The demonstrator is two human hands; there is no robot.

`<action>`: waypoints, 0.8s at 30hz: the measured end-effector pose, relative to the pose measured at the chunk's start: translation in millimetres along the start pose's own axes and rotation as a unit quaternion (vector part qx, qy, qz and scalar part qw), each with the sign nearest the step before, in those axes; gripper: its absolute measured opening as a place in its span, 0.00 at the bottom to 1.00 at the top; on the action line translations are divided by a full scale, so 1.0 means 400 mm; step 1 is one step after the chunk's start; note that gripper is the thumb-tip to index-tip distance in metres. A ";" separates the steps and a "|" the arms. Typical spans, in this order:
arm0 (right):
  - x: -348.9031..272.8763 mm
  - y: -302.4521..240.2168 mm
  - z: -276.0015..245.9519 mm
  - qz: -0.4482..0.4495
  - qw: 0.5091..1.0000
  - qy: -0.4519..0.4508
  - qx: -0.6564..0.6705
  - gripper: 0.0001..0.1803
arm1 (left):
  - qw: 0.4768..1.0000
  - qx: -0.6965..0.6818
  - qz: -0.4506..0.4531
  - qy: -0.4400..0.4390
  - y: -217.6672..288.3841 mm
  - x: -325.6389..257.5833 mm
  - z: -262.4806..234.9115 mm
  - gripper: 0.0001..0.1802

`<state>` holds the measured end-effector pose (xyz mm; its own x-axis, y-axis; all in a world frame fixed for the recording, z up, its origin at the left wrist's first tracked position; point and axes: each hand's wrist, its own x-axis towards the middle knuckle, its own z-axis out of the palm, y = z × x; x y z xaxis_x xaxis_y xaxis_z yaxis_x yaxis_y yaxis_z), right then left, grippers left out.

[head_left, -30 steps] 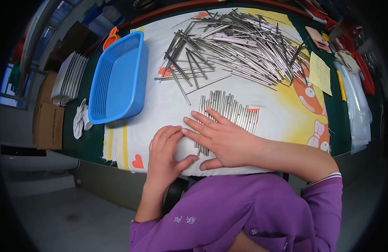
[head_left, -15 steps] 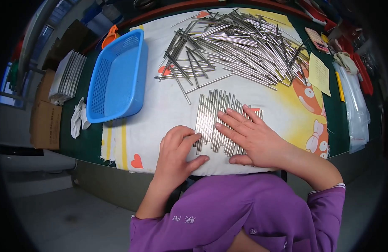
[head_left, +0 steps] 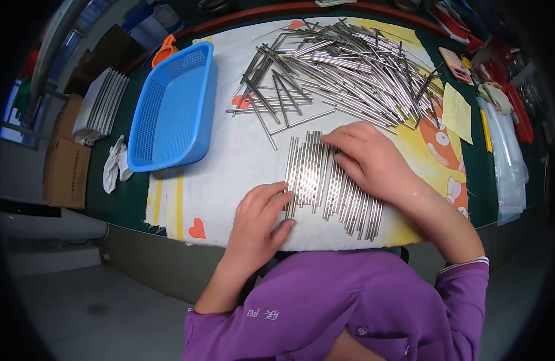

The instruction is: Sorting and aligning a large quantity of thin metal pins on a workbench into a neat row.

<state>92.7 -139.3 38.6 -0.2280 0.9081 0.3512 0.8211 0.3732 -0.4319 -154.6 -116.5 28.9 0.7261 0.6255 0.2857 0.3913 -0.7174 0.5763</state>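
Note:
A row of slim shiny metal rods (head_left: 309,174) lies side by side on the patterned cloth in front of me, their ends uneven. My left hand (head_left: 259,218) rests at the row's left side, fingertips touching the outermost rods and thumb spread away. Over the row's far right part arches my right hand (head_left: 374,159). Its bent fingertips touch the far ends of some rods, with a gap between them and the thumb; it hides part of the row. Neither hand grips a rod. Beyond the row spreads a big tangled heap of similar rods (head_left: 349,72).
A blue perforated plastic basket (head_left: 206,114) sits left of the rods. Farther left are an orange object (head_left: 164,51), a white glove-like cloth (head_left: 114,163), stacked panels (head_left: 100,105) and a cardboard box (head_left: 67,174). At right lie a yellow paper (head_left: 456,113), a calculator (head_left: 455,63) and plastic bags (head_left: 507,165).
My right hand has gone from lying flat on the row to bent fingers at its far ends, uncovering the near right rods. My left hand has barely shifted.

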 end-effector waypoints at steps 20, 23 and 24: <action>0.113 0.053 0.042 0.138 0.988 -0.041 0.062 0.06 | 0.999 0.030 -0.016 0.041 -0.017 0.042 0.042 0.24; 0.114 0.042 0.031 0.176 0.979 -0.058 0.089 0.07 | 0.999 0.022 -0.012 0.048 -0.017 0.041 0.043 0.24; 0.115 0.038 0.028 0.194 0.974 -0.061 0.103 0.07 | 0.998 0.022 -0.013 0.049 -0.019 0.041 0.043 0.24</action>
<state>89.0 -89.9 38.8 0.0068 0.9995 0.0321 0.7379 0.0167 -0.6747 -135.9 -106.0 16.0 0.6572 0.6697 0.3458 0.4351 -0.7117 0.5515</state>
